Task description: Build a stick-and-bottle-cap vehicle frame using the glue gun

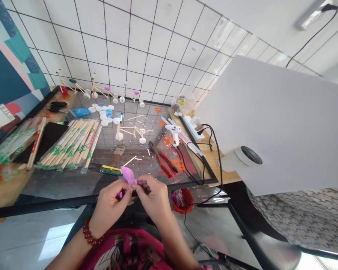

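A crumpled pink packet (127,173), perhaps of modelling clay, is held at the table's near edge. My left hand (111,198) pinches it from the left, and a darker pink bit shows between its fingers. From the right, the thumb and fingers of my right hand (154,195) are closed on its lower end. Just beyond the packet lie a yellow strip (112,167) and a green-handled tool (110,173). A small bicycle frame of wooden sticks (129,129) with white cap wheels stands further back.
Wrapped chopsticks (70,144) lie left, near white and blue caps (104,113) and a blue packet (81,112). Several stick bicycles (100,88) line the back. Red-handled pliers (166,163), a corded white glue gun (174,131) and a power strip (193,127) are right. A red basket (187,200) sits below.
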The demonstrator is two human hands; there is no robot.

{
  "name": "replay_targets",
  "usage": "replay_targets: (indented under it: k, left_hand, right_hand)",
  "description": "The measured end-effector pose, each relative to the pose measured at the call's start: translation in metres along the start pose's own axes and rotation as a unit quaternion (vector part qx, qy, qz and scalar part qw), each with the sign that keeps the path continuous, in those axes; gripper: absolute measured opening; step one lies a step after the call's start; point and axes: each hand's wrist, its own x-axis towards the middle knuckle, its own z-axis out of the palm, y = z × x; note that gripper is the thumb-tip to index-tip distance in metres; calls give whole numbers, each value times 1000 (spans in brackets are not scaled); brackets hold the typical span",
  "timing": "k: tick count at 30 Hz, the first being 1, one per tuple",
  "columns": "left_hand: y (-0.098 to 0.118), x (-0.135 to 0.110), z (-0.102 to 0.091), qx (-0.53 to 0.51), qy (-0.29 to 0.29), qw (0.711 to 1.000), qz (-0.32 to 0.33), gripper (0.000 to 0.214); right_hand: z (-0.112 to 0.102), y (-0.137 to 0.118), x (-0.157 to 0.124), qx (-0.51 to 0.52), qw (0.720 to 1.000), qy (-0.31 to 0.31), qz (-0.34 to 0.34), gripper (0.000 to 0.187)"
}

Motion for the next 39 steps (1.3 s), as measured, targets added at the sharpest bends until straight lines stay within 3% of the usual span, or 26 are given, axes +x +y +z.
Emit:
replay_targets:
  k: [5, 7, 11, 16, 20, 22, 25, 27, 37, 39]
  left_hand:
    - [0, 3, -3, -43, -1, 998, -36, 23]
    - [-1, 3, -4, -50, 1, 998, -43, 24]
    - [-1, 1, -5, -50, -11, 998, -41, 26]
    - [0, -3, -4, -41, -40, 998, -2, 24]
    - [0, -4, -7, -49, -53, 997, 5, 25]
    - [0, -3, -9, -60, -60, 996, -2, 25]
    - [2, -1, -12, -73, -41, 996, -28, 24]
    - [5, 0, -12, -77, -7, 996, -48, 23]
    - [17, 6, -7, -28, 65, 992, -102, 8]
    - [15, 7, -8, -24, 80, 991, -108, 23]
  right_hand:
    - [-2, -5, -1, -29, 990, -47, -128, 30]
    - [-3, -6, 1, -41, 987, -59, -142, 32]
    - [-5, -4, 4, -41, 993, -24, -105, 21]
    - [1, 0, 3, 29, 998, -60, -11, 14]
    - [0, -2, 2, 66, 996, -52, 30, 29]
    - [-5, -5, 3, 85, 993, -72, 24, 26]
    - [-13, -10, 4, 111, 991, -63, 45, 8]
    - [-17, -13, 4, 133, 989, -39, 48, 8]
    - [-11, -24, -5, 79, 994, 20, -75, 22]
    - [-8, -26, -8, 63, 991, 22, -116, 25]
